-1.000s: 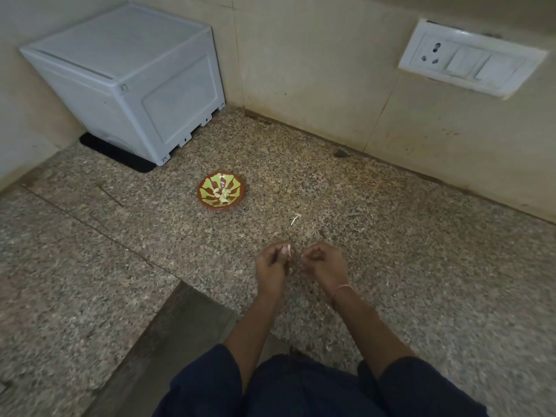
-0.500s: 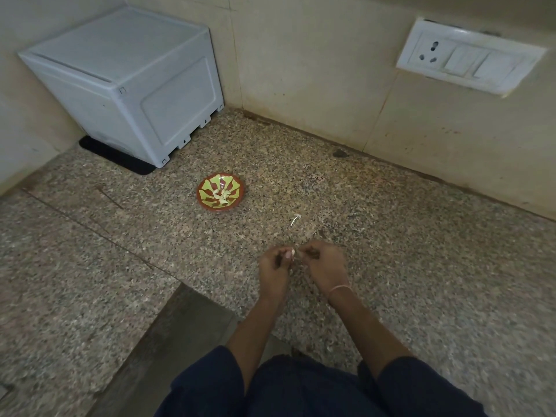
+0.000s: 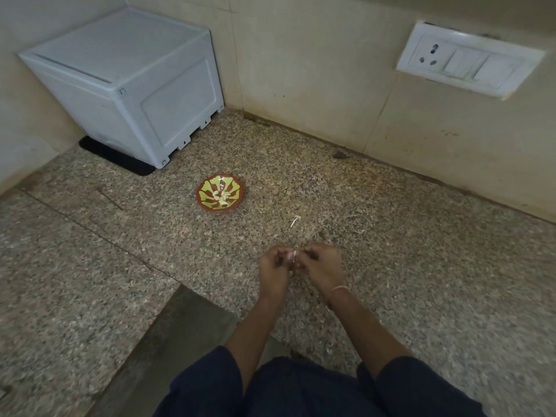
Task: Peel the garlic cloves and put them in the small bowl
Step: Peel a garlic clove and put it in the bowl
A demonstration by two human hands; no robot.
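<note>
— Garlic clove (image 3: 293, 256), that pale bit pinched between the two hands, low over the speckled stone counter (image 3: 391, 266). Do you see it?

— Just about. It's tiny from where I stand. The left hand (image 3: 274, 267) is curled nearly closed, thumb and fingertips pressed onto the clove from its side.

— And the right hand (image 3: 323, 266) is the same: fingers bent in tight, tips meeting the clove from the other side. Both hands touch each other at the fingertips. Whether skin is coming loose there I can't tell, it's too small and blurred.

— There's a thin band (image 3: 338, 291) round the right wrist, and dark blue sleeves (image 3: 421, 383) pushed up past the elbows.

— The small bowl (image 3: 220, 192) stands further back on the counter, up and to the left of the hands, well apart from them. Brown rim, green and yellow pattern inside.

— Something pale is in it.

— Peeled cloves (image 3: 222, 197), a little heap in the middle of the bowl.

— And that white sliver (image 3: 295, 221) on the stone between bowl and hands?

— A scrap of peel, by the look of it, lying loose.

— A pale grey box (image 3: 126, 85) sits in the far left corner on a black mat (image 3: 114, 158), and a white switch plate (image 3: 469, 67) is on the right-hand wall.
</note>
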